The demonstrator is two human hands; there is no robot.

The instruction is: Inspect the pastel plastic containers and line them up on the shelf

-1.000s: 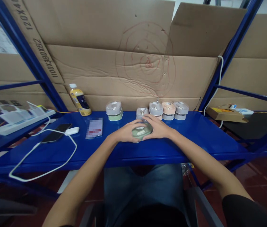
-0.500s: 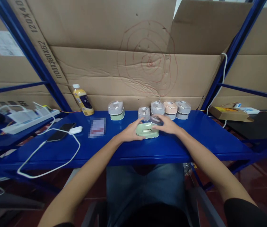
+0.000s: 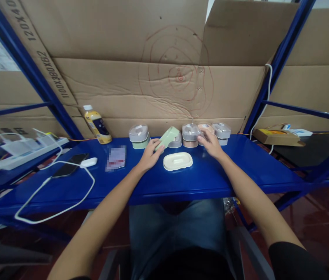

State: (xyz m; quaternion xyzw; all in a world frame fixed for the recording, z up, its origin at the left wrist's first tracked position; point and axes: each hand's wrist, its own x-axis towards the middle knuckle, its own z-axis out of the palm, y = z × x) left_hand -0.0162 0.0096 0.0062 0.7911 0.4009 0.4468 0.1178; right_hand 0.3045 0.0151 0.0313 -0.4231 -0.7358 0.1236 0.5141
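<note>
My left hand [image 3: 152,154] grips a light green plastic box part [image 3: 167,137], tilted up above the table. Below and to its right, a cream oval tray [image 3: 178,161] with a long recess lies flat on the blue table [image 3: 149,186]. My right hand [image 3: 211,144] is at the row of small clear-topped boxes, its fingers apart. Its fingertips are at the right side of a stacked box [image 3: 190,135] and partly cover a peach-topped box [image 3: 205,128]. Whether they touch either box I cannot tell. A lower clear-topped box [image 3: 176,140] stands behind the green part.
Another stacked box [image 3: 221,132] stands at the right end, and a green-based box [image 3: 139,136] is left of my left hand. Farther left are a yellow drink bottle [image 3: 98,124], a blurred packet [image 3: 116,158], a phone [image 3: 70,165] and a white cable [image 3: 90,186]. Cardboard [image 3: 152,89] backs the table.
The green part, earlier between both hands, has gone up and left in my left hand. The cream tray now shows on the table. My right hand has moved back to the boxes.
</note>
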